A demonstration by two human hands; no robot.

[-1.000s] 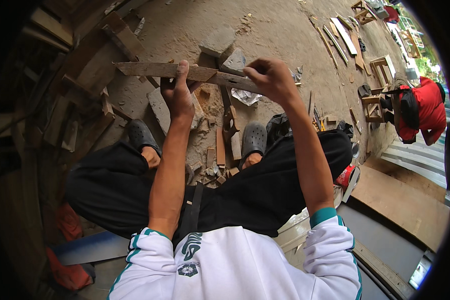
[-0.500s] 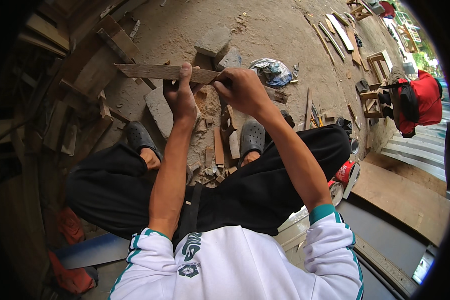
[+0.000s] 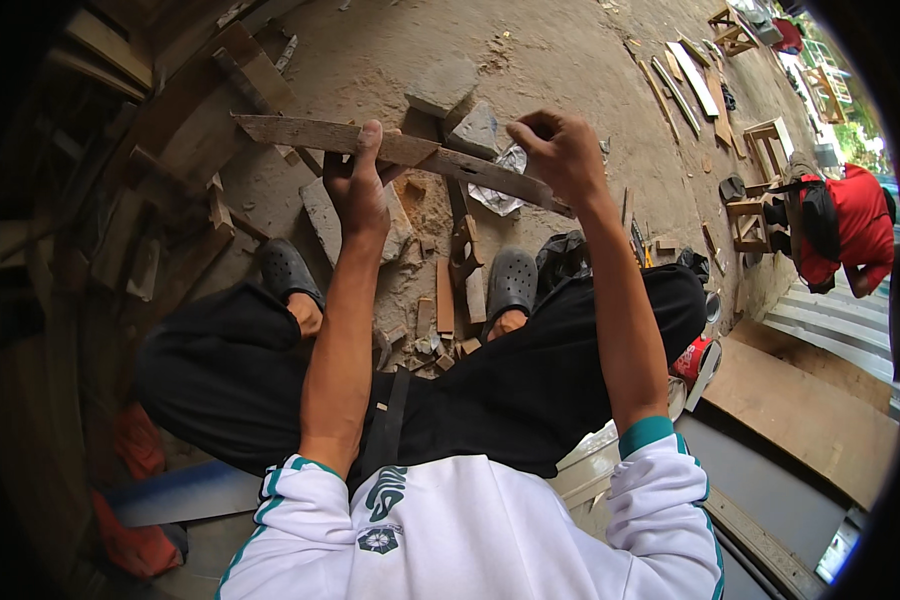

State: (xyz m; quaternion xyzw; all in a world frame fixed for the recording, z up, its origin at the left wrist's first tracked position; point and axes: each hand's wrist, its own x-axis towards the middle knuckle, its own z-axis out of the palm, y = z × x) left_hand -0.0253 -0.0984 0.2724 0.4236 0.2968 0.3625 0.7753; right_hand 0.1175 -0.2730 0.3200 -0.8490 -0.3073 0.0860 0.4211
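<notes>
A long, narrow wooden strip [image 3: 320,134] is held out over the ground by my left hand [image 3: 360,190], with the thumb along its near face and the fingers behind. Right of that thumb a slanted line crosses the wood, and beyond it a darker length [image 3: 500,178] with a small dark hole runs on to the right; whether it is one piece or two I cannot tell. My right hand [image 3: 562,155] is raised by the strip's right end, its fingers curled into a pinch. Anything between those fingertips is too small or hidden to name.
Between my grey clogs [image 3: 513,284] lie wood offcuts [image 3: 445,297] and sawdust. Concrete blocks [image 3: 442,87] and crumpled plastic [image 3: 500,195] lie beyond. Wooden boards [image 3: 170,150] crowd the left. A red can [image 3: 692,358] stands by my right knee. A person in red [image 3: 855,225] bends at far right.
My right hand has come away from the strip and moved right, baring the darker length with the hole. The strip now slopes downward to the right, still in my left hand.
</notes>
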